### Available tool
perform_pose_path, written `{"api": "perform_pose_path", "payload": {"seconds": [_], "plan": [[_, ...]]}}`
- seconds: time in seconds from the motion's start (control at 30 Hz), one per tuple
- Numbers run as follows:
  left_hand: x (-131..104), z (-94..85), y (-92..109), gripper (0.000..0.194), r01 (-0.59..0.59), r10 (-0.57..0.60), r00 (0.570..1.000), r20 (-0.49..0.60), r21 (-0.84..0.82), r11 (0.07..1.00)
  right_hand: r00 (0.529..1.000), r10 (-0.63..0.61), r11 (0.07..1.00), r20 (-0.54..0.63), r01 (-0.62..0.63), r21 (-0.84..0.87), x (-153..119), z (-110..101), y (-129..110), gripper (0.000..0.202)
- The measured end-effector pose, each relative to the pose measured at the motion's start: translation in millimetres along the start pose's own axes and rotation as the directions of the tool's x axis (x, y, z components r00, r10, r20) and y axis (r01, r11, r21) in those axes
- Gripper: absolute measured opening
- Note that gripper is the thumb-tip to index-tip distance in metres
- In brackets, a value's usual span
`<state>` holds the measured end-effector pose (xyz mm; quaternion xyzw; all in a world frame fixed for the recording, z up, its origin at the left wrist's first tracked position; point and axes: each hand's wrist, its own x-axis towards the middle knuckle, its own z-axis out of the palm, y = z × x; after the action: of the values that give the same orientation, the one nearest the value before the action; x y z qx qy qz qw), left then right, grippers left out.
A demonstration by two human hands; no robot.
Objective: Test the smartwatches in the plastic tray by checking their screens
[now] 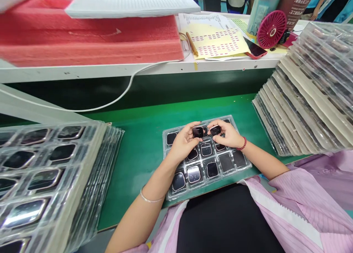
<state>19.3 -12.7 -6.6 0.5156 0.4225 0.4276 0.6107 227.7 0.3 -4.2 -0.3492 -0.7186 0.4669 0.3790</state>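
Over a clear plastic tray (169,196) on the green bench, both my hands hold small dark square pieces that look like smartwatch bodies. My left hand (184,141) grips one watch body (198,132) by its edges, its dark face turned up. In my right hand (229,134) a second watch body (215,130) is pinched between thumb and fingers, tilted. The two pieces are close together but apart. Below them, several more watch bodies (212,169) sit in the tray's pockets. A few pockets at the lower right look flat and dark. My hands hide part of the tray's far rows.
Stacked trays of watch bodies (91,179) stand at the left, and a taller leaning tray stack (303,109) at the right. A white shelf (154,70) crosses behind, carrying red foam (91,40), papers, a phone (255,49) and a pink fan (271,29). A white cable (129,85) hangs below it.
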Motion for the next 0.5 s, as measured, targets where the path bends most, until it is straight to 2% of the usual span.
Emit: {"api": "perform_pose_path", "payload": {"seconds": [0.1,0.17,0.23,0.27,0.3,0.33,0.37,0.4,0.47,0.5], "plan": [[2.4,-1.6,-0.4,0.064,0.055,-0.051,0.998,0.049,-0.082,0.995,1.0,0.013,0.999,-0.009,-0.013,0.03,1.2,-0.2,3.6,0.039],[-0.2,-2.8,6.8,0.064,0.114,-0.095,0.989,0.109,-0.184,0.976,1.0,0.022,0.997,-0.021,-0.021,0.077,2.2,-0.5,7.0,0.039],[-9.1,-2.8,22.8,0.058,0.169,-0.099,0.969,0.225,-0.316,0.934,0.999,0.037,0.989,-0.04,-0.031,0.143,2.4,-0.7,9.5,0.038],[-15.9,-1.5,33.6,0.056,0.193,-0.072,0.948,0.31,-0.38,0.905,0.998,0.05,0.984,-0.045,-0.041,0.176,2.2,-0.9,10.4,0.038],[-23.7,1.0,45.7,0.056,0.219,-0.021,0.909,0.416,-0.435,0.873,0.996,0.068,0.977,-0.051,-0.056,0.206,1.7,-1.1,11.3,0.037],[-31.9,4.7,58.2,0.056,0.247,0.045,0.851,0.524,-0.474,0.845,0.995,0.093,0.969,-0.044,-0.08,0.232,1.0,-1.6,12.3,0.038],[-39.7,9.5,70.7,0.059,0.289,0.115,0.756,0.644,-0.488,0.824,0.992,0.12,0.961,-0.033,-0.108,0.253,0.3,-2.2,13.6,0.038],[-46.5,15.1,82.6,0.063,0.35,0.169,0.634,0.755,-0.475,0.808,0.99,0.141,0.954,-0.029,-0.128,0.27,-0.2,-3.1,15.2,0.038],[-56.7,26.4,103.8,0.073,0.427,0.169,0.457,0.874,-0.382,0.82,0.985,0.173,0.936,-0.021,-0.158,0.316,-0.6,-5.1,18.4,0.038],[-60.7,31.2,112.5,0.076,0.433,0.153,0.396,0.905,-0.331,0.838,0.982,0.19,0.92,-0.013,-0.174,0.351,-0.2,-6.0,19.3,0.039]]}}
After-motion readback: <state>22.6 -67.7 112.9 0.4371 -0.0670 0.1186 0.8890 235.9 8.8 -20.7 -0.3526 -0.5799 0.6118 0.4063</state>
